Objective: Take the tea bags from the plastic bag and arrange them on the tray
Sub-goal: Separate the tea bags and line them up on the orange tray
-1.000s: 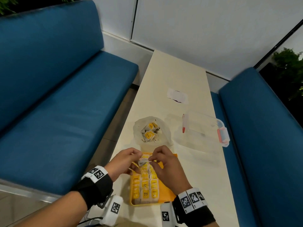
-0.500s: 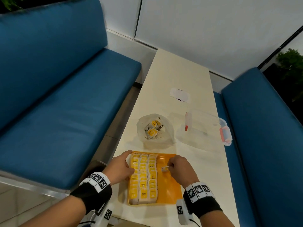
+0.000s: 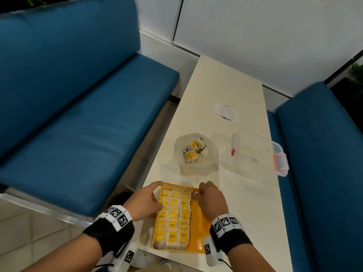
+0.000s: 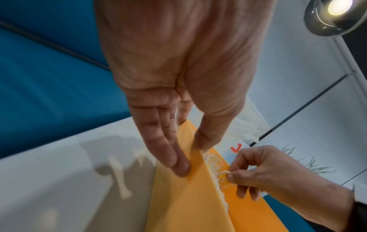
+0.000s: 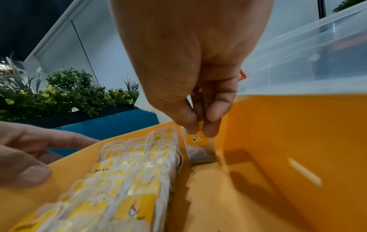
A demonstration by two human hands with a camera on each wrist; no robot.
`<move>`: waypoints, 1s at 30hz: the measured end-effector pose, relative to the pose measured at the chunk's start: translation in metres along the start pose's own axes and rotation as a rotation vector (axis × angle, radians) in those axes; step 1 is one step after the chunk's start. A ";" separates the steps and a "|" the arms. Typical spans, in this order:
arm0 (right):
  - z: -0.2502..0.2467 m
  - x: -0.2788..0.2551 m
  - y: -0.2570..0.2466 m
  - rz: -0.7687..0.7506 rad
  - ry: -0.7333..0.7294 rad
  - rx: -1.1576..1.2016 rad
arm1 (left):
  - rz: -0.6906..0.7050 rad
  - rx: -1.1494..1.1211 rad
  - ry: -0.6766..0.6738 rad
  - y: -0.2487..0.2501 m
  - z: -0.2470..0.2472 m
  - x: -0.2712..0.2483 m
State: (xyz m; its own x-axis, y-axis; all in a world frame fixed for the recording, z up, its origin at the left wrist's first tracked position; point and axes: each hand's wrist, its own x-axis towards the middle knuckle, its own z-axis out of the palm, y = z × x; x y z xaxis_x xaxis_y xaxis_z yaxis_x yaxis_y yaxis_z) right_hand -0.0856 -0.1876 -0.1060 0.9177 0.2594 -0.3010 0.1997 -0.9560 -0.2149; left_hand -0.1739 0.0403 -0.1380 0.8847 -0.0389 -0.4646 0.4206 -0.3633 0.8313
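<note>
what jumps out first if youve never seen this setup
The orange tray at the table's near edge, lined with three rows of yellow-tagged tea bags. The right hand pinches another tea bag upright at the tray's far end while the left hand grips its left rim. Beyond sits the plastic bag with more.

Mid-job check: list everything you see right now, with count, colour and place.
tray: one, orange, near end of the table.
arranged tea bags: three rows, yellow and white, tray's left part.
held tea bag: one, yellow tag, at the tray's far wall beside the rows.
plastic bag: one, clear, beyond the tray.
loose tea bags: several, yellow and white, inside the plastic bag.
clear container: one, red latches, right of the plastic bag.
white wrapper: one, farther up the table.
table: one, cream.
benches: two, blue, one each side.
left hand: grips the tray's left wall.
right hand: pinches the held tea bag.
</note>
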 end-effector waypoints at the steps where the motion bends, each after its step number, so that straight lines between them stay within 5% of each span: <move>1: 0.001 0.000 0.000 0.002 0.004 0.013 | 0.000 0.000 -0.002 0.001 0.000 -0.001; 14: 0.000 0.002 -0.007 0.123 -0.001 0.119 | 0.014 0.019 -0.030 0.001 -0.001 -0.004; 19: -0.023 -0.017 0.003 0.189 0.147 0.289 | 0.021 0.254 0.011 0.015 -0.021 0.000; 25: -0.068 -0.012 0.000 0.253 0.267 0.612 | 0.345 0.348 0.278 0.090 -0.041 0.035; 28: -0.075 0.006 -0.013 0.217 0.268 0.678 | 0.511 0.470 0.172 0.130 -0.029 0.064; 30: -0.082 0.014 -0.016 0.212 0.307 0.646 | 0.476 0.597 0.042 0.144 -0.025 0.083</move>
State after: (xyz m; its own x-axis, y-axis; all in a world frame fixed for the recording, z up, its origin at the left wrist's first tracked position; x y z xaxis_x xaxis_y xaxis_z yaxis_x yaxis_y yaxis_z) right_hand -0.0474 -0.1796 -0.0307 0.9877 -0.0618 -0.1435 -0.1465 -0.6858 -0.7129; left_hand -0.0342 0.0078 -0.0491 0.9553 -0.2860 -0.0753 -0.1776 -0.7583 0.6273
